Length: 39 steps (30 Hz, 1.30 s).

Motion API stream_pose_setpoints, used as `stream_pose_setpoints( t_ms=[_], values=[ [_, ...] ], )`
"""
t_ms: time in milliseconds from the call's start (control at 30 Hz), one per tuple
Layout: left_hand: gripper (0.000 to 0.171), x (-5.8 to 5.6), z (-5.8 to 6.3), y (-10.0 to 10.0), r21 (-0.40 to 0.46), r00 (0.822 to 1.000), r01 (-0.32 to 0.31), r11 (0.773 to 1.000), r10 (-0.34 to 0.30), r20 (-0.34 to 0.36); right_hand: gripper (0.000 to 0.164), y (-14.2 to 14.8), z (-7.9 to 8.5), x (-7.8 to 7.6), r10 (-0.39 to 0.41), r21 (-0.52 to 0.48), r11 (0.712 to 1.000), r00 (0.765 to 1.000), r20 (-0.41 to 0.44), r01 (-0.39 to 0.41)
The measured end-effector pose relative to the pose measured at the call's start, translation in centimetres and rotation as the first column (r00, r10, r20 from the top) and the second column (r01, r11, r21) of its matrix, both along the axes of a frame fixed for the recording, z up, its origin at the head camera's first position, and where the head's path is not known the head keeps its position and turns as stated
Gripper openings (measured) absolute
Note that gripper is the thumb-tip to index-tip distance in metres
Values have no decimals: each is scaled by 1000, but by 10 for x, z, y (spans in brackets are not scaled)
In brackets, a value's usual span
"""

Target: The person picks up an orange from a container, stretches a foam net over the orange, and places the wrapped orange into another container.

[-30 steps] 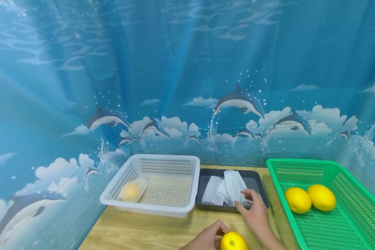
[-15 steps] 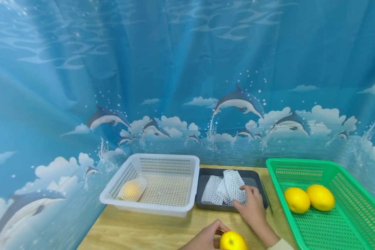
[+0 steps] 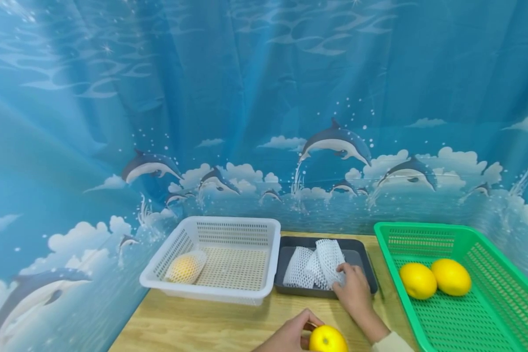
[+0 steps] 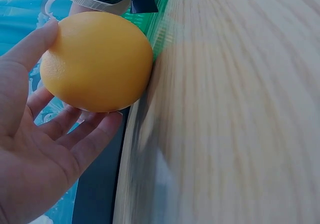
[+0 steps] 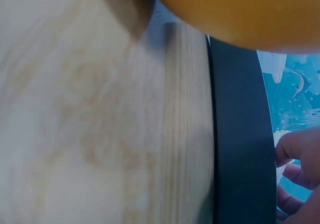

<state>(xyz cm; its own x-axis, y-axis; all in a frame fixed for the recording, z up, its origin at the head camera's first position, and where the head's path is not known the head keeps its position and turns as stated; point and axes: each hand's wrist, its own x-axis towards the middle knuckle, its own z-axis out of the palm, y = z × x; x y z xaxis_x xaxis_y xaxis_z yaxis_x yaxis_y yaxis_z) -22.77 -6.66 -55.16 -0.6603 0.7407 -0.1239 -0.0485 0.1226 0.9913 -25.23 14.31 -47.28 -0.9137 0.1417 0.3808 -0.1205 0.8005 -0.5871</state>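
Low in the head view, my left hand holds a yellow orange above the wooden table. In the left wrist view its thumb and fingers curve round the smooth orange. My right hand reaches over the front edge of the dark tray. Its thumb and fingers pinch the lower right edge of a white foam fruit net. A second foam net lies to the left in the tray. The right wrist view shows the right fingers curled past the tray wall, a bit of white net behind them.
Left of the tray stands a white basket with one netted fruit inside. A green basket, at the right, holds two yellow fruits. A blue dolphin curtain hangs behind the table.
My right fingers have closed from a spread pose onto the edge of the foam net. The left hand and its orange stay nearly in place.
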Motion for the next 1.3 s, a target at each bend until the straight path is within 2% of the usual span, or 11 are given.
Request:
stream_pose_setpoints(
  t_ms=[100,233,400,467,567,633,833,933,1033,1167,1300],
  values=[
    [52,-3,-6,0,-14,1000,0,1000,0,4,27,1,-1,-1,-9,-11,1000,999,-36,9],
    [52,-1,-2,1,-20,999,-5,1000,4,-34,23,1,-1,0,-29,-39,999,997,-72,26],
    [54,18,35,1,-11,997,9,1000,-10,-83,20,0,2,2,-51,-81,996,985,-166,39],
    [53,26,54,0,-18,996,17,1000,-19,-90,20,0,3,3,-71,-96,994,971,-228,50],
    [51,33,68,0,-11,992,27,1000,-28,-121,21,0,5,4,-97,-119,991,942,-321,62],
    [51,33,67,0,-8,989,33,999,-34,-145,21,0,7,5,-107,-132,989,925,-364,63],
    [55,21,41,-1,5,979,69,998,-67,-191,21,-2,12,10,-106,-155,987,902,-419,44],
    [55,25,48,-1,17,980,70,997,-66,-188,22,-3,15,14,-103,-159,987,897,-431,37],
    [52,34,63,0,8,989,32,999,-30,-146,22,-5,19,17,-96,-154,988,893,-440,31],
    [48,43,78,2,-37,990,-93,995,88,-109,22,-6,24,22,-75,-157,988,881,-467,1],
    [51,41,77,0,-56,963,-171,984,155,-221,23,-9,31,31,-41,-160,986,874,-484,-42]
  ],
)
